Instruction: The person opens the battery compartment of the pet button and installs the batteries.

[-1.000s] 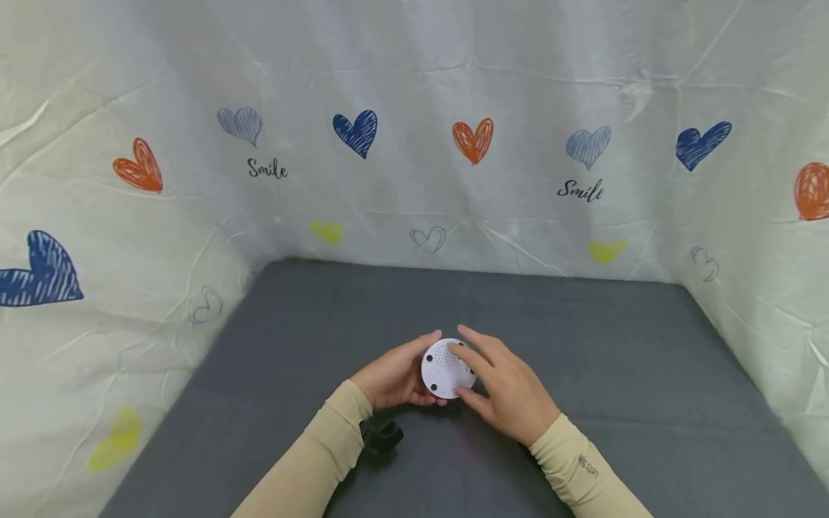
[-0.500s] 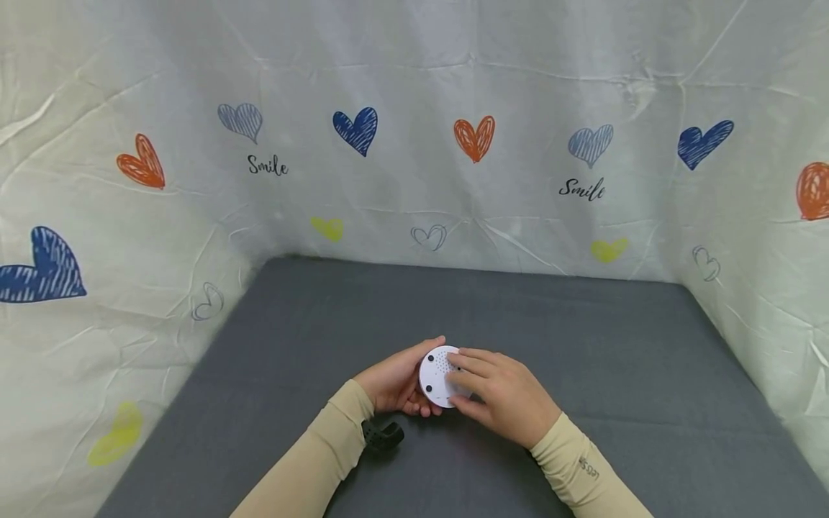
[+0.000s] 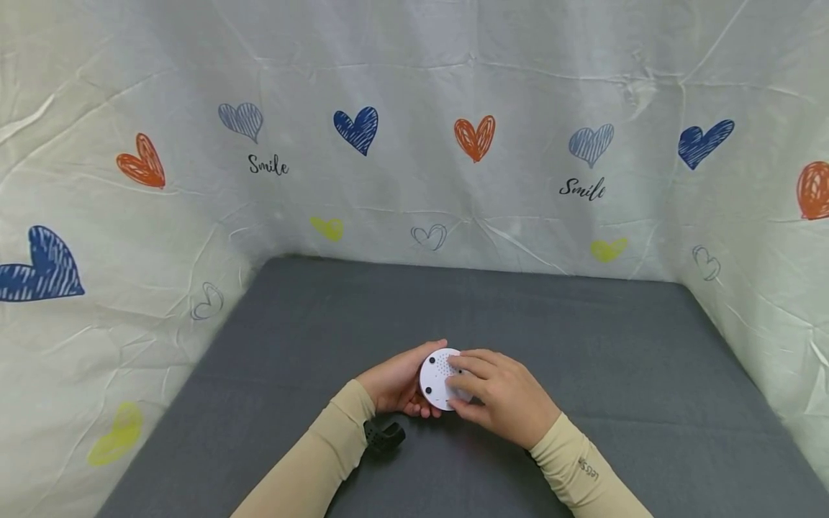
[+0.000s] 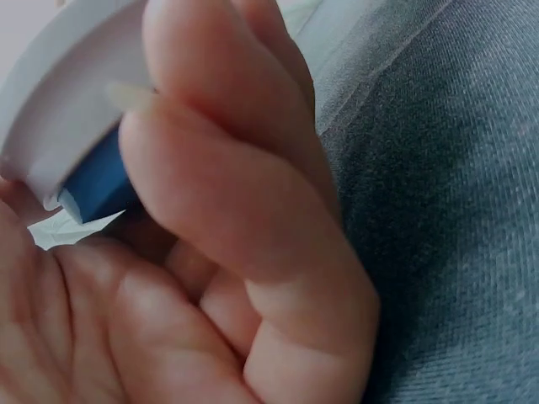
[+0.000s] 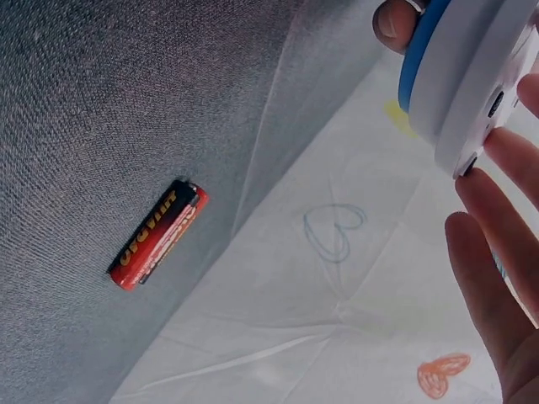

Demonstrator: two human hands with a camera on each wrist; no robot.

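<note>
A round white device [image 3: 437,378] with small speaker holes and dark round feet is raised above the table, its flat perforated face toward the head camera. The left hand [image 3: 393,381] grips it by the left edge, thumb on top and fingers curled beneath. The right wrist view shows a blue band [image 5: 418,59] on the side away from the flat face. Fingertips of the right hand [image 3: 508,396] rest on that flat face, fairly straight, covering its right part. In the right wrist view a red and black battery [image 5: 158,236] lies on the grey cloth, apart from both hands.
A grey cloth [image 3: 363,309] covers the table. White sheeting [image 3: 414,79] printed with hearts stands at the back and both sides. A black wrist strap mount [image 3: 385,436] sits under the left wrist.
The right hand has come down onto the device, its spread fingers drawing together over the face. The device has shifted slightly toward the person, still held in the left hand.
</note>
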